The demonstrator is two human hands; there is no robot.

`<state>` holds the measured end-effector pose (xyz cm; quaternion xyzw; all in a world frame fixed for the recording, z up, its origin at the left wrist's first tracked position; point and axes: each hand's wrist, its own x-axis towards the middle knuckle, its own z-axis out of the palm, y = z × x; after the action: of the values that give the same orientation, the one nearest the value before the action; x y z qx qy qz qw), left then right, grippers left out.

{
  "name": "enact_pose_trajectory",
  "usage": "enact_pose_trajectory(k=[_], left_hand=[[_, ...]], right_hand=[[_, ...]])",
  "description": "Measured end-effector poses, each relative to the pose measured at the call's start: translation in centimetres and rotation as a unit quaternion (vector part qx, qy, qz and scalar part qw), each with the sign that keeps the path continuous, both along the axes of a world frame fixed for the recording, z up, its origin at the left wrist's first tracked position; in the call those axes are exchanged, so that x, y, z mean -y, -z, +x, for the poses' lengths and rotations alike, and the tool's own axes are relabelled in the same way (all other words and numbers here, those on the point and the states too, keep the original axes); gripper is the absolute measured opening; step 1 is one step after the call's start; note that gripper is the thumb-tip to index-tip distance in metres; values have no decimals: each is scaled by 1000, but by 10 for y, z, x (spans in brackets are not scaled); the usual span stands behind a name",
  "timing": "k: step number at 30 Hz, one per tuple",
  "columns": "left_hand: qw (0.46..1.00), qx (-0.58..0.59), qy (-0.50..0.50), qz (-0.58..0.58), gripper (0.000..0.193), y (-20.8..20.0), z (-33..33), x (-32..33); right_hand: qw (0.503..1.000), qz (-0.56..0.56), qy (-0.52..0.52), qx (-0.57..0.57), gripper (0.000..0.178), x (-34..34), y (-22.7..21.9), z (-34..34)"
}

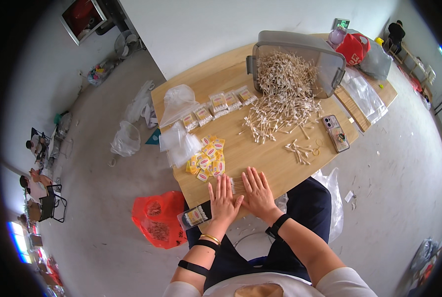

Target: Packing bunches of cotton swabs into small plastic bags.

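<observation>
A small row of cotton swabs (237,185) lies on the table's near edge between my two hands. My left hand (224,202) rests flat along its left side, fingers stretched out. From the right, my right hand (258,194) lies flat against the row, its fingers also straight. Just beyond my left fingertips is a pile of yellow and white printed cards (210,157). Left of my left wrist, a dark open box (197,216) at the table corner holds a packet of swabs. Several loose swabs (300,150) lie farther off to the right.
A grey plastic bin (341,69) lies tipped over, a large heap of swabs (285,81) spilling from it. Filled swab packets (218,102) line the far left, near clear plastic bags (180,144). At the right are a phone (335,132) and a wooden strip (352,109). A red bag (157,218) hangs left.
</observation>
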<state>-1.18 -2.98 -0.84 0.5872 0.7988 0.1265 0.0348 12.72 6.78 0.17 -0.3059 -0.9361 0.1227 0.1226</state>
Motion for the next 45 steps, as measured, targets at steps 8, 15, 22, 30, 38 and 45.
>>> enact_pose_trajectory(k=[8,15,22,30,38,45], left_hand=[[1000,13,21,11,90,0,5,-1],[1000,14,-2,17,84,-1,6,3],[991,104,29,82,60,-5,10,30],[991,83,32,104,53,-2,14,35],[992,67,32,99,53,2,13,38],[996,42,26,77,61,-1,17,34]], right_hand=[[1000,-18,-9,-6,88,-1,2,1],[1000,-14,-3,-22,90,0,4,0],[1000,-8,-1,2,94,-1,-2,2],[1000,-5,3,-5,92,0,-1,2],[1000,-2,3,14,93,0,-1,2],[1000,5,2,10,93,0,0,2]])
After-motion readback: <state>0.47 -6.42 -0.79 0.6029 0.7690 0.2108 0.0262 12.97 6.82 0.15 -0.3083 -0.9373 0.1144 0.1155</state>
